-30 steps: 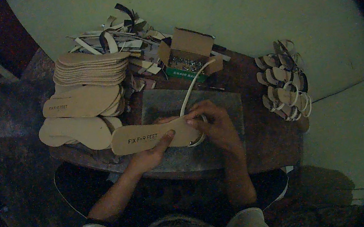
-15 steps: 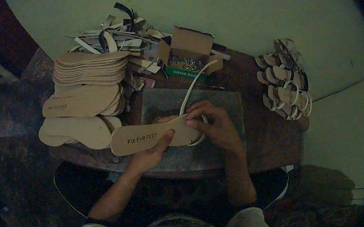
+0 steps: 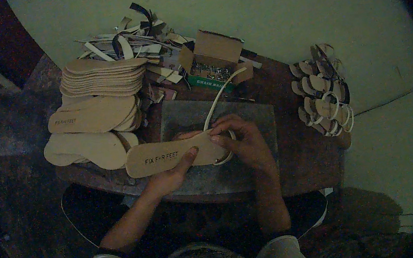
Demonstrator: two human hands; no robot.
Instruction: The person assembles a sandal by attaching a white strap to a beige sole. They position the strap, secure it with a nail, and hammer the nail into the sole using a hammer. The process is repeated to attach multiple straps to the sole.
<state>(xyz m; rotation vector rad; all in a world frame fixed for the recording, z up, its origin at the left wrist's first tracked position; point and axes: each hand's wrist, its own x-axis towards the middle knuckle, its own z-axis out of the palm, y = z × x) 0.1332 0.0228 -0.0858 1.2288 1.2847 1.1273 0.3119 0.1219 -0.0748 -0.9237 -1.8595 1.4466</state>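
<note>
A tan sandal sole [image 3: 161, 158], with dark lettering near its left end, lies across my hands above a grey slab [image 3: 184, 116]. My left hand [image 3: 178, 168] grips it, thumb on top and fingers beneath. At the sole's right end, my right hand [image 3: 236, 138] pinches a pale strap [image 3: 214, 104] at the far edge. One end of the strap rises free, curving toward the carton. Another part of it loops at the near right edge of the sole, partly behind my right hand. The exact spot under my right fingertips is hidden.
Stacks of soles [image 3: 101, 80] stand at the left. Behind them lies a heap of strap scraps [image 3: 127, 43]. An opened carton of small metal nails [image 3: 212, 71] sits beyond the slab. Several sandals with straps [image 3: 322, 95] are piled at the table's right edge, by the green wall.
Almost nothing differs. Both hands stay on the sole and strap, with only a slight shift of the right fingers and the sole.
</note>
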